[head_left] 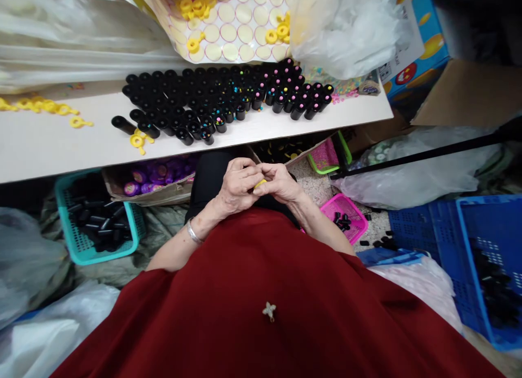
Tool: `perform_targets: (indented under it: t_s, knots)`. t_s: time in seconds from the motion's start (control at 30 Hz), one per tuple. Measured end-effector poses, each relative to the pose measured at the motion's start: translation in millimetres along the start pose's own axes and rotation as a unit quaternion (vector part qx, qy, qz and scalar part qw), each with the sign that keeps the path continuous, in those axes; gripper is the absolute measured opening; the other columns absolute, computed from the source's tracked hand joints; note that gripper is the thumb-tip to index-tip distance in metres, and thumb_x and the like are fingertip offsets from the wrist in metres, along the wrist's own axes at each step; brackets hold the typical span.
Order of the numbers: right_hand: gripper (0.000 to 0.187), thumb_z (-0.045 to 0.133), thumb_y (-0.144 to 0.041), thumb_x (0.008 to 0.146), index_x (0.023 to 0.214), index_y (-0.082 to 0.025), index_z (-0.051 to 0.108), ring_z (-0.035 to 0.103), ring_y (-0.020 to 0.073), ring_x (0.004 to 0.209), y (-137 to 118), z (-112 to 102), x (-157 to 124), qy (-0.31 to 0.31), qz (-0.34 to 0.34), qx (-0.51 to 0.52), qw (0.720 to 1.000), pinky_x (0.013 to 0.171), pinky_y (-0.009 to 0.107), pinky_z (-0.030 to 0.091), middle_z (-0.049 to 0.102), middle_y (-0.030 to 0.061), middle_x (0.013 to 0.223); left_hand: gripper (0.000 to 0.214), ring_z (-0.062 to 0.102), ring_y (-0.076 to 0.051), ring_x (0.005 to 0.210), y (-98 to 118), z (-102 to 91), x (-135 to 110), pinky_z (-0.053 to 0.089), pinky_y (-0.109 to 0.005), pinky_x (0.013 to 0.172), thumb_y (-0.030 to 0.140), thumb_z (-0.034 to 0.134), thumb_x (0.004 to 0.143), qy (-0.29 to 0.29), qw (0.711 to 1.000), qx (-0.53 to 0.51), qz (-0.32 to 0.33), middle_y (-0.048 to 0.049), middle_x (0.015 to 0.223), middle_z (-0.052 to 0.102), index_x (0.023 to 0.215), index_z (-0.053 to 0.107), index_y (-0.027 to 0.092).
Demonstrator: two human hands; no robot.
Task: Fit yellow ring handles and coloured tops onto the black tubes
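My left hand (237, 186) and my right hand (280, 183) meet in my lap, below the table edge, fingers curled together around a small yellow piece (260, 184); most of it is hidden. A silver bracelet sits on my left wrist. On the white table (49, 144) above stand several upright black tubes (212, 103), some with coloured beads inside. One black tube (122, 124) lies on its side next to a yellow ring piece (138, 140). More yellow ring pieces (44, 107) lie at the table's left.
A sheet of round stickers (232, 32) with yellow rings lies at the back, beside a white plastic bag (346, 24). Under the table: a teal basket (71, 242) of black tubes, a box of purple pieces (150, 177), pink baskets (346, 217), a blue crate (481, 258).
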State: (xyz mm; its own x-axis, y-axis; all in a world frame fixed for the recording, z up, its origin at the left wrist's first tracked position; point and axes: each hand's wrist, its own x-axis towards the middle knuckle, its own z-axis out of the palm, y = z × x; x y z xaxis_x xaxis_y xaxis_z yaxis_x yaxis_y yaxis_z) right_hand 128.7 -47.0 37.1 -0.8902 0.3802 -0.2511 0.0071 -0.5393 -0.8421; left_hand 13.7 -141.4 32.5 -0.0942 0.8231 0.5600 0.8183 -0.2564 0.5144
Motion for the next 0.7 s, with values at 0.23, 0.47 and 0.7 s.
perform_targets:
  t_s: [0.23,0.47,0.7]
  knots:
    - [0.047,0.084,-0.025,0.045,0.089,-0.016,0.068,0.058,0.0108,0.074,21,-2,3,0.08,-0.047,0.0,0.996,0.07,0.025,0.048,0.066,-0.0016,0.081,0.017,0.052,-0.019,0.083,-14,13.0,-5,0.043,-0.037,0.078,0.035,0.055,0.075,-0.009,0.996,-0.033,-0.079,-0.0027,0.073,0.065,0.072,0.064,0.021]
    - [0.041,0.082,-0.023,0.049,0.086,-0.014,0.068,0.056,0.008,0.066,28,-14,0,0.07,-0.003,0.07,0.995,0.06,0.019,0.047,0.065,-0.0019,0.075,0.008,0.051,-0.019,0.081,-15,19.5,-1,0.044,-0.036,0.076,0.028,0.062,0.072,-0.007,0.996,-0.078,-0.041,-0.0018,0.069,0.064,0.077,0.064,0.021]
    - [0.04,0.081,-0.019,0.047,0.084,-0.013,0.067,0.06,0.0092,0.059,40,-39,-10,0.183,-0.051,0.075,0.979,0.059,0.021,0.049,0.066,-0.0023,0.068,0.021,0.054,-0.022,0.091,-17,44.4,-4,0.046,-0.039,0.081,0.023,0.066,0.072,-0.044,0.997,-0.071,0.004,-0.0062,0.093,0.068,0.093,0.065,0.021]
